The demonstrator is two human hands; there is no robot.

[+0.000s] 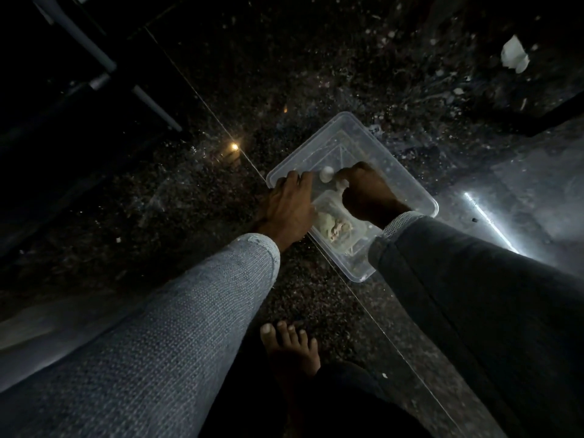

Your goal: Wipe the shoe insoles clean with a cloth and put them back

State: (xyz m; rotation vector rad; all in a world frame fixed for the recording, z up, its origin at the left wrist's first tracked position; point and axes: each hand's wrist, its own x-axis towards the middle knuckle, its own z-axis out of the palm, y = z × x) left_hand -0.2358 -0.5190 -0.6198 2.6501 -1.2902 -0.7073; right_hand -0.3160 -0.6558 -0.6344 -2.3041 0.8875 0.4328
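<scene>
Where the dark speckled floor (pixel 221 191) is crossed by a thin pale joint line, item one: a clear plastic tub (pixel 407 181), rectangular, standing flat on the floor, its long sides running diagonally from upper left to lower right. Item two: a pale crumpled cloth (pixel 333 227), lying inside the tub toward its near end, partly hidden by the wrists above it. Item three: left hand (pixel 289 210), fingers curled over the tub's left rim, gripping the wall. Item four: right hand (pixel 366 194), lowered inside the tub, fingers closed round a small pale piece that appears to be part of the cloth; what exactly it pinches cannot be told in the dim light. Item five: sleeves, light grey knit on the left arm (pixel 177 311), darker on the right arm (pixel 474 279) with a pale cuff. Item six: one bare foot (pixel 290 346), on the floor near the bottom edge, between the two arms. Item seven: a white crumpled scrap (pixel 514 55), on the floor toward the upper right corner, well apart from the tub. Insoles and shoes: none discernible in this view.
</scene>
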